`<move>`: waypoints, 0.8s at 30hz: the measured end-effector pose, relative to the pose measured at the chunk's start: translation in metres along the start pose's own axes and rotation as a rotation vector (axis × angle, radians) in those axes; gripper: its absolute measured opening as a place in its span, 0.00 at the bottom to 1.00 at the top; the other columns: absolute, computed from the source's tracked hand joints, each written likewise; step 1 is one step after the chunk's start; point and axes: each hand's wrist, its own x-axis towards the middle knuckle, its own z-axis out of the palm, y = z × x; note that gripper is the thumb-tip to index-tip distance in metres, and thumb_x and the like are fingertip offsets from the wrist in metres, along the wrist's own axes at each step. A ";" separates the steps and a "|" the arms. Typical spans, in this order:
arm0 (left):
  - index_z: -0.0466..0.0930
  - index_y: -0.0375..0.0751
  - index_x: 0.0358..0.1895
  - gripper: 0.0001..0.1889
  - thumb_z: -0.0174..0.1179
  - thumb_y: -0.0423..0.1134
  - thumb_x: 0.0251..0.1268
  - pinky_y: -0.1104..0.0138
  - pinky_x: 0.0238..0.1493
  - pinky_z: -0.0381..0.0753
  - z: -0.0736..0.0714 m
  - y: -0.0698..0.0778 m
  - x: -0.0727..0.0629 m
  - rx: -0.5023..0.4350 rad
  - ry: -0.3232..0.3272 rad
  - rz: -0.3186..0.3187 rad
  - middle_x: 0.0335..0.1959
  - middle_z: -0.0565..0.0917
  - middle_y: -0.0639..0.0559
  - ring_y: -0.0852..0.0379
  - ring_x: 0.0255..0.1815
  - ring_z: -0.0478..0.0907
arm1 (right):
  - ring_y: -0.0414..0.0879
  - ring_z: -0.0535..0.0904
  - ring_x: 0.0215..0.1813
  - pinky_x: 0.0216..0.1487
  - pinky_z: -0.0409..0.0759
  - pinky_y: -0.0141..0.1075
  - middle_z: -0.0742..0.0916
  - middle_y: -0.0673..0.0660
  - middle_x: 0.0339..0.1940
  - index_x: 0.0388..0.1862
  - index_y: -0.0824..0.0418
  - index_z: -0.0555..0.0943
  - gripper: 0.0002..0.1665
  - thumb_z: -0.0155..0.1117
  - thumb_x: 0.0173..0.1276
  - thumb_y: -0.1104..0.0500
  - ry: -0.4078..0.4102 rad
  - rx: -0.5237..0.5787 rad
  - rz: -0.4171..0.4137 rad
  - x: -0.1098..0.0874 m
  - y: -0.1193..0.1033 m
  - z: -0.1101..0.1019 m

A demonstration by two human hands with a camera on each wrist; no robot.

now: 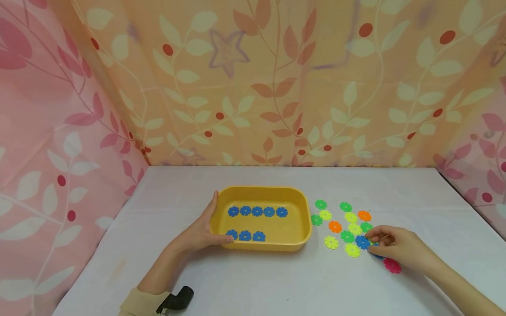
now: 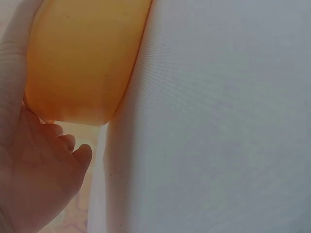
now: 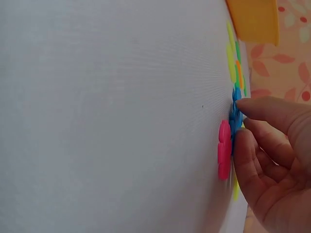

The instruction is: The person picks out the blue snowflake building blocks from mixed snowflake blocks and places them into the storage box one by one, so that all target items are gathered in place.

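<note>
My left hand (image 1: 199, 230) holds the yellow plastic tray (image 1: 306, 206) at its left end, thumb over the near rim and fingers along the outer side. Flat blue flower-shaped discs (image 1: 257, 211) lie inside the tray in two rows. At the loose pieces on the right, my right hand (image 1: 403, 245) has its thumb and forefinger at a blue disc (image 1: 362, 242), with a second blue piece (image 1: 378, 251) partly under the thumb. In the right wrist view, the fingertips (image 3: 242, 104) touch the blue pieces; whether they pinch one is unclear.
Loose green (image 1: 321, 204), yellow (image 1: 331, 242) and orange (image 1: 335, 226) discs are scattered right of the tray. A pink disc (image 1: 392, 265) lies just below the right hand. Patterned cloth (image 1: 276, 87) walls in the white table (image 1: 257, 281) at the back and sides.
</note>
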 end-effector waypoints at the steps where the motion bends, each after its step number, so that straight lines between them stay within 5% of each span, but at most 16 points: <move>1: 0.24 0.51 0.78 0.69 0.77 0.46 0.46 0.44 0.72 0.39 0.000 0.000 0.000 -0.002 0.000 0.002 0.79 0.32 0.52 0.47 0.78 0.33 | 0.36 0.73 0.32 0.33 0.71 0.30 0.83 0.47 0.33 0.45 0.55 0.83 0.19 0.74 0.58 0.48 0.010 -0.021 -0.016 0.000 0.000 0.001; 12: 0.24 0.53 0.78 0.70 0.78 0.49 0.44 0.45 0.73 0.40 0.000 -0.001 0.000 -0.002 0.001 0.005 0.80 0.33 0.52 0.47 0.79 0.34 | 0.35 0.74 0.30 0.33 0.75 0.30 0.83 0.43 0.30 0.38 0.52 0.84 0.13 0.76 0.56 0.51 0.072 -0.068 -0.097 0.004 -0.007 0.009; 24: 0.24 0.52 0.78 0.70 0.78 0.49 0.45 0.45 0.73 0.40 -0.001 0.000 0.000 0.004 -0.002 0.008 0.80 0.32 0.52 0.48 0.79 0.33 | 0.35 0.72 0.29 0.32 0.74 0.30 0.82 0.42 0.27 0.35 0.51 0.84 0.14 0.78 0.53 0.50 0.132 -0.123 -0.092 0.004 -0.006 0.010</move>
